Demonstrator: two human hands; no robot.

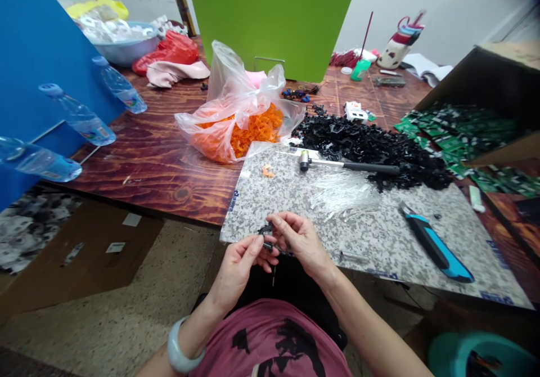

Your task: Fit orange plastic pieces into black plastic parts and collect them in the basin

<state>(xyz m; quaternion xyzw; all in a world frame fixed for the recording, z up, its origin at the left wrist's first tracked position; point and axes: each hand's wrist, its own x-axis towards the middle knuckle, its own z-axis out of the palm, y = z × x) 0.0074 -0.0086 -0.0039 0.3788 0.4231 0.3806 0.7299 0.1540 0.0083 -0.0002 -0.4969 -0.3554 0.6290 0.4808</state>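
Observation:
My left hand (pixel 239 265) and my right hand (pixel 300 243) meet just off the front edge of the speckled board (pixel 253 208). Both are closed on a small black plastic part (pixel 265 229), pinched between thumbs and fingers. A thin, dark rod (pixel 274 275) points down below the fingers; what it joins is hidden. Beyond my hands lies a bundle of thin clear-white strips (pixel 343 194). Behind that, a small hammer (pixel 350 166) rests beside a heap of black plastic parts (pixel 363 140). One orange piece (pixel 267 170) sits alone on the board.
A clear bag of orange pieces (pixel 244 132) stands behind the board. At right are a blue-black utility knife (pixel 439 245), a metal pin (pixel 354 257) and a box (pixel 498 79) spilling green circuit boards (pixel 455 135). Water bottles (pixel 78 115) show at left, a teal bucket (pixel 455 354) below right.

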